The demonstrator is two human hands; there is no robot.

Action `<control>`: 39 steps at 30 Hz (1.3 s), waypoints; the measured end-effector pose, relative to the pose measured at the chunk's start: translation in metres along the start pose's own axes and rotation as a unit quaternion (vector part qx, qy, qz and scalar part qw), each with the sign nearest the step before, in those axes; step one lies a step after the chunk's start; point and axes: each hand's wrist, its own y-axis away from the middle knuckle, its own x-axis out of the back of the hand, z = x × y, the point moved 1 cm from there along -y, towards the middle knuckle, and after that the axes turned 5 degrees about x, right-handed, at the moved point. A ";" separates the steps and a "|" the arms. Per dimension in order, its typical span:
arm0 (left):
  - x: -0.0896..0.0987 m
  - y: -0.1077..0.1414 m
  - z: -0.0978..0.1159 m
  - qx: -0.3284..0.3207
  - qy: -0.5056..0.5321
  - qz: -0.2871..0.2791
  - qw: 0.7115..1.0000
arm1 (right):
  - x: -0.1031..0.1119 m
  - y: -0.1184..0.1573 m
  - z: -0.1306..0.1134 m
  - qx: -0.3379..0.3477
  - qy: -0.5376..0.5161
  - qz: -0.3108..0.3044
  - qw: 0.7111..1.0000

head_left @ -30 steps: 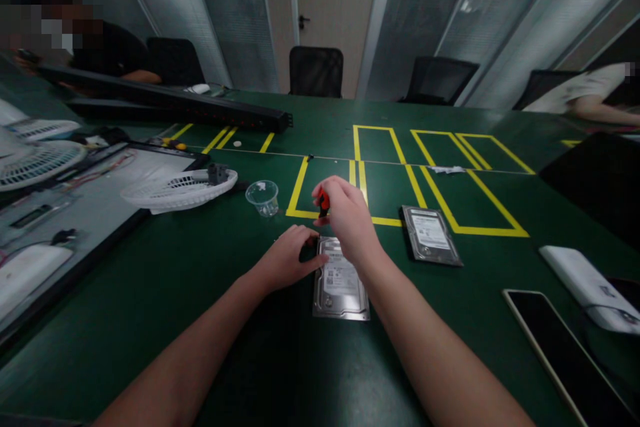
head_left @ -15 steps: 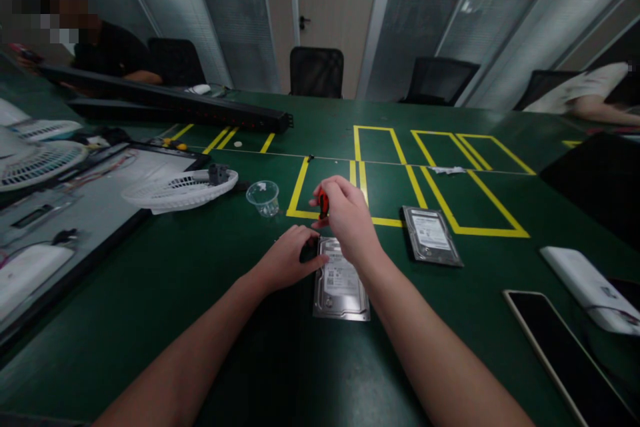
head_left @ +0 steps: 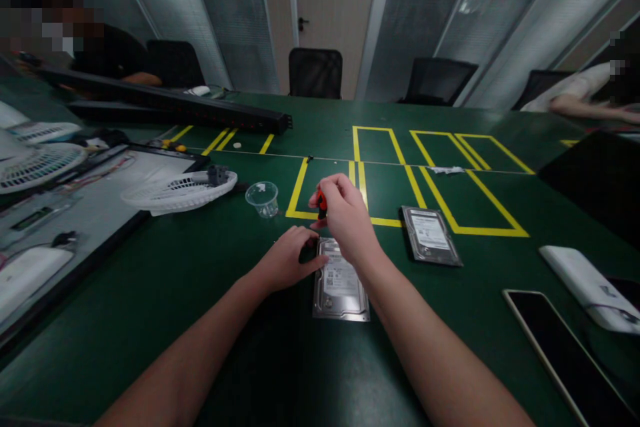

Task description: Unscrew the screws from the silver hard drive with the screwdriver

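A silver hard drive (head_left: pixel 342 288) with a white label lies flat on the green table in front of me. My left hand (head_left: pixel 294 250) holds its far left corner, the thumb on the label and the other fingers bent round the far end. Above that same end, my right hand (head_left: pixel 342 211) is wrapped round the handle of a red and black screwdriver (head_left: pixel 323 203), held upright. The screwdriver's tip is hidden by my hands, so I cannot tell what it touches. A second hard drive (head_left: pixel 431 235) rests label up to the right.
Left of my hands stands a clear plastic cup (head_left: pixel 263 199), with a white fan grille (head_left: pixel 183 193) beyond it. A phone (head_left: pixel 565 353) and a white power bank (head_left: pixel 590 287) lie at right. Yellow tape (head_left: pixel 493 232) marks the table. Two people sit across the table.
Both hands keep their places at the hard drive; my right hand and the screwdriver have shifted only very slightly. At far right, the other person's arm has moved a little.
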 end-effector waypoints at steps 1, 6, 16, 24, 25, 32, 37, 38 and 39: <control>0.000 0.000 0.000 -0.001 0.000 0.000 1.000 | 0.000 0.000 -0.001 -0.001 -0.004 0.000 1.000; -0.001 0.000 -0.001 -0.001 -0.003 0.008 1.000 | -0.001 0.000 -0.002 0.027 -0.006 -0.009 1.000; 0.001 0.001 0.002 0.010 0.000 -0.004 1.000 | 0.000 0.000 0.002 0.035 0.011 -0.013 0.999; 0.002 0.000 0.003 0.012 0.002 0.000 1.000 | 0.002 0.000 0.002 0.045 0.029 -0.028 0.998; 0.002 0.000 0.003 0.011 0.002 -0.001 1.000 | 0.002 0.000 0.002 0.045 0.031 -0.027 0.998; 0.000 0.000 0.001 0.006 -0.004 -0.002 1.000 | 0.000 -0.002 0.002 0.039 0.026 0.005 0.999; 0.000 0.000 0.001 0.005 -0.005 -0.001 1.000 | 0.001 -0.003 0.002 0.059 0.042 -0.001 0.997; 0.001 0.000 0.002 0.006 -0.004 -0.002 1.000 | 0.001 -0.003 0.001 0.061 0.043 -0.003 0.997; 0.001 0.000 0.002 0.007 -0.003 -0.003 1.000 | 0.001 -0.003 0.001 0.061 0.043 -0.005 0.997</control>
